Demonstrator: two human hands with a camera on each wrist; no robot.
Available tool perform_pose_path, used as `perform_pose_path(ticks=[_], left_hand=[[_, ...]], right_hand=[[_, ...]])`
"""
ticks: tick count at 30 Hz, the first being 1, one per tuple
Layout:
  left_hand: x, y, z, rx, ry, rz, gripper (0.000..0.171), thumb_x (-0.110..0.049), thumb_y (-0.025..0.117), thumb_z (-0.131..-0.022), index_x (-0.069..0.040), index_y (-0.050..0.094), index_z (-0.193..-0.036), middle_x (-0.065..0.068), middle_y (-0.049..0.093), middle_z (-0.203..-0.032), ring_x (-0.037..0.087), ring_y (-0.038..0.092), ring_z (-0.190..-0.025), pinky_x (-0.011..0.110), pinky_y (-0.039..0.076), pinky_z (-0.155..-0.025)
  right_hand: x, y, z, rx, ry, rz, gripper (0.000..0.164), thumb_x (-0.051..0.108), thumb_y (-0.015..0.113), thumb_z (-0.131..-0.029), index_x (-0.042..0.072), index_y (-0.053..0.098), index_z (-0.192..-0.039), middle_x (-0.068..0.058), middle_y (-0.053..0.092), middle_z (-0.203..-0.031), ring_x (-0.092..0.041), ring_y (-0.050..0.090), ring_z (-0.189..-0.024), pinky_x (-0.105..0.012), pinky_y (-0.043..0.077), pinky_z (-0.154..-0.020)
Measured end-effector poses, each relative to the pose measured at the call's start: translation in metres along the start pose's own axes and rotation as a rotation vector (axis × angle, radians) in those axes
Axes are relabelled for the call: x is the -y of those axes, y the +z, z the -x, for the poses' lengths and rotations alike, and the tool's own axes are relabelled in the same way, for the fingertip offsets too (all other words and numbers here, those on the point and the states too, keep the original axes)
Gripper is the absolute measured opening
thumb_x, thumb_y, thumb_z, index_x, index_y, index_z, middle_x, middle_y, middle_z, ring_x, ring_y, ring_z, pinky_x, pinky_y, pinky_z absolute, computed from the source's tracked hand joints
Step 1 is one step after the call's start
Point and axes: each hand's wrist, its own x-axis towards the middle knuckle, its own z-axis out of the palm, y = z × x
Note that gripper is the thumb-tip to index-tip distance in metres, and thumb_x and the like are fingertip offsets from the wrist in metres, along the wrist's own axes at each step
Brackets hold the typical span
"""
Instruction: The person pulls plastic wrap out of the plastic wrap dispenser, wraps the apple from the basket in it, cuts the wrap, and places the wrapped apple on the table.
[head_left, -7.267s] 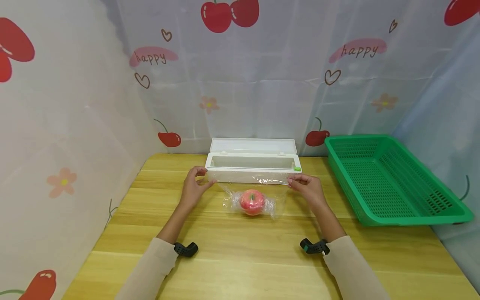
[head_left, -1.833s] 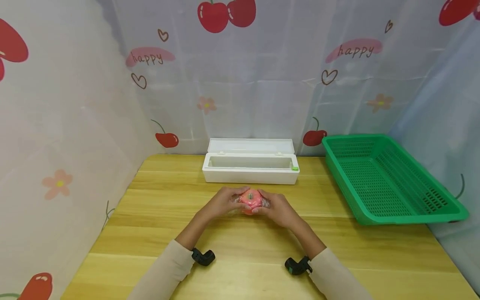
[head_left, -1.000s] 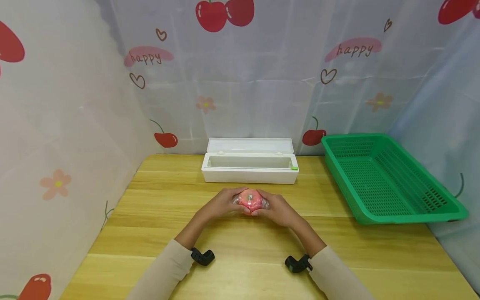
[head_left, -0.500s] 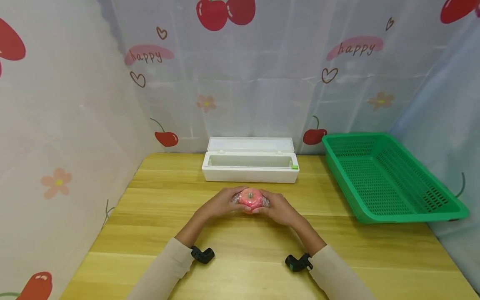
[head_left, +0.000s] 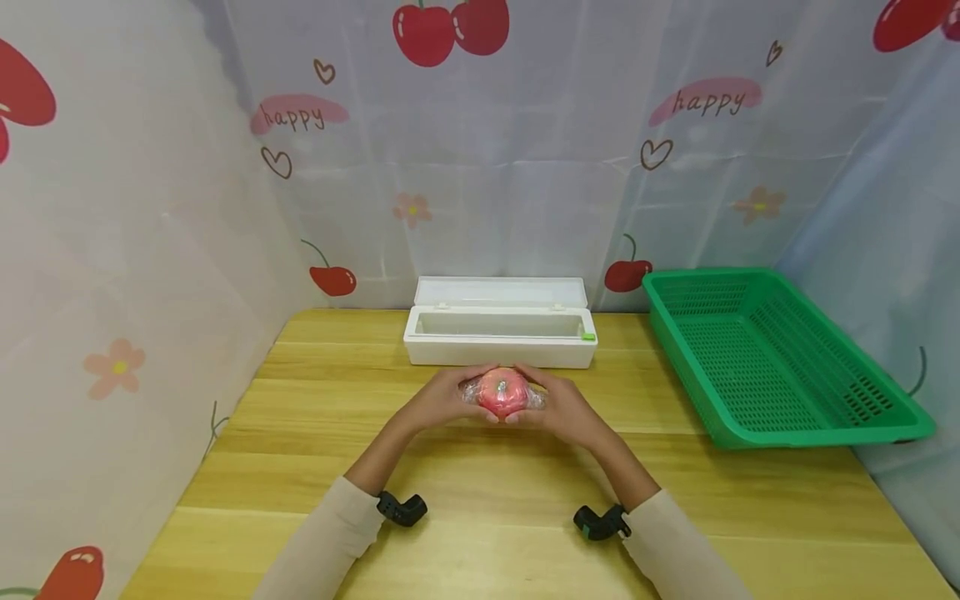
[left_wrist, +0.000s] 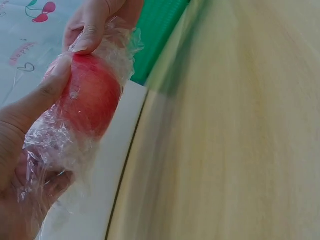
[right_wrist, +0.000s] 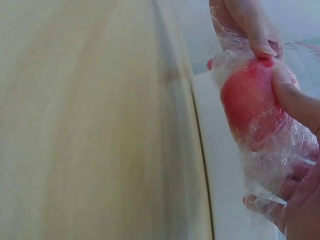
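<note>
Both hands hold a red apple (head_left: 502, 395) between them, wrapped in clear plastic wrap (left_wrist: 55, 140). The left hand (head_left: 441, 400) grips it from the left and the right hand (head_left: 567, 408) from the right, the thumbs almost meeting on the near side. Crumpled ends of film stick out on both sides of the fruit, under the palms. In the right wrist view the apple (right_wrist: 250, 100) shows its smooth side, with bunched film (right_wrist: 265, 160) below it. Just behind the hands stands a long white plastic wrap dispenser (head_left: 502, 352), its lid raised.
A green slotted basket (head_left: 832, 438) stands at the right of the wooden table (head_left: 495, 533). The dispenser has a green slider (head_left: 588, 337) at its front right corner. A printed curtain (head_left: 510, 217) hangs behind the table, and another side of it runs along the left.
Earlier both hands held a film sheet stretched behind the apple, which lay on the table. Then they closed round the wrapped apple; in the last half second it has shifted slightly up in view.
</note>
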Motion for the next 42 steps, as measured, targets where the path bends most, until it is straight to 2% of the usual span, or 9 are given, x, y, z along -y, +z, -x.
perform_pose_path(ticks=[8,13,17,20,26,32,37,42], left_hand=[[-0.013,-0.005,0.002,-0.041,0.048,0.091,0.081,-0.031,0.092,-0.076,-0.023,0.055,-0.147,-0.002,0.06,-0.141,0.016,0.059,-0.125,0.036,0.052,-0.101],[-0.019,-0.005,0.0,-0.003,0.099,0.152,0.078,-0.026,0.088,-0.082,-0.026,0.049,-0.15,-0.006,0.057,-0.144,0.015,0.057,-0.127,0.034,0.052,-0.102],[-0.026,-0.005,0.0,0.017,0.131,0.215,0.079,-0.02,0.083,-0.087,-0.021,0.043,-0.155,-0.005,0.053,-0.148,0.016,0.056,-0.128,0.033,0.053,-0.101],[-0.031,-0.005,0.001,0.007,0.148,0.214,0.078,-0.015,0.079,-0.09,-0.016,0.039,-0.157,-0.001,0.051,-0.151,0.018,0.056,-0.129,0.033,0.053,-0.101],[-0.036,-0.004,0.002,-0.037,0.184,0.153,0.077,-0.008,0.075,-0.091,-0.011,0.037,-0.158,0.006,0.05,-0.152,0.022,0.053,-0.134,0.036,0.048,-0.107],[-0.038,0.001,0.002,-0.093,0.217,0.154,0.077,-0.002,0.074,-0.09,-0.007,0.037,-0.157,0.012,0.051,-0.151,0.028,0.051,-0.136,0.04,0.047,-0.108],[-0.04,0.005,0.001,-0.148,0.244,0.131,0.074,-0.005,0.074,-0.09,-0.009,0.04,-0.156,0.009,0.05,-0.152,0.024,0.05,-0.138,0.036,0.047,-0.107],[-0.041,0.007,0.0,-0.193,0.286,0.115,0.071,-0.009,0.074,-0.091,-0.006,0.042,-0.155,0.009,0.047,-0.154,0.025,0.048,-0.139,0.035,0.047,-0.107]], right_hand=[[0.011,-0.007,0.003,-0.029,-0.065,-0.063,0.085,0.038,0.087,-0.081,0.014,0.047,-0.153,-0.009,0.058,-0.144,-0.027,0.054,-0.132,-0.052,0.045,-0.109],[0.019,-0.012,0.005,-0.051,-0.088,-0.105,0.083,0.03,0.086,-0.083,0.012,0.046,-0.153,-0.009,0.056,-0.146,-0.028,0.052,-0.134,-0.052,0.044,-0.11],[0.024,-0.014,0.006,-0.061,-0.082,-0.146,0.081,0.023,0.085,-0.084,0.012,0.044,-0.154,-0.009,0.053,-0.15,-0.03,0.049,-0.137,-0.052,0.043,-0.111],[0.028,-0.015,0.007,-0.07,-0.079,-0.15,0.081,0.024,0.084,-0.085,0.013,0.044,-0.155,-0.008,0.052,-0.151,-0.03,0.048,-0.139,-0.051,0.043,-0.111],[0.033,-0.016,0.009,-0.116,-0.088,-0.145,0.081,0.027,0.085,-0.083,0.015,0.046,-0.154,-0.006,0.055,-0.148,-0.029,0.053,-0.135,-0.05,0.047,-0.107],[0.034,-0.016,0.01,-0.163,-0.098,-0.131,0.078,0.025,0.085,-0.084,0.013,0.048,-0.152,-0.006,0.059,-0.144,-0.029,0.057,-0.129,-0.049,0.05,-0.104],[0.035,-0.017,0.011,-0.188,-0.102,-0.119,0.076,0.022,0.084,-0.086,0.01,0.048,-0.151,-0.008,0.058,-0.145,-0.03,0.056,-0.131,-0.049,0.049,-0.105],[0.034,-0.018,0.011,-0.194,-0.099,-0.121,0.075,0.02,0.083,-0.086,0.01,0.047,-0.152,-0.008,0.057,-0.146,-0.03,0.055,-0.133,-0.048,0.049,-0.105]])
